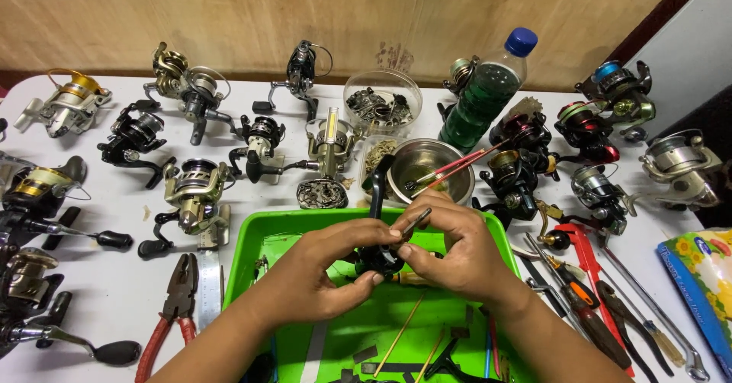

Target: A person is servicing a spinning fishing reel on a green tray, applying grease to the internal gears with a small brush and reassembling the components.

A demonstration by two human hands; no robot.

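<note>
Two hands meet over the green tray [252, 253] in the middle of the white table [130, 291]. My left hand [320, 272] is curled shut around a black reel body [379, 257], with its fingers wrapped under and over it. The black reel body sits just above the tray, between both hands, and one dark arm of it sticks up toward the metal bowl [427, 171]. My right hand [450, 249] is closed too. It pinches a thin metal tool [415, 220] between thumb and fingers, and the tip of the tool touches the top of the reel body.

In the tray, under my wrists, lie thin wooden sticks [400, 333] and some small dark parts. Red chopsticks [450, 167] lean in the metal bowl just behind the tray. Next to the bowl stands a clear tub of small parts [381, 101] and a bottle of green liquid with a blue cap [484, 97].

Many fishing reels lie all around on the table, like a gold reel [69, 101] far to the left. Red-handled pliers [171, 307] lie left of the tray, near my left arm. More hand tools, with a red wrench [589, 257] among them, lie to the right of the tray.
</note>
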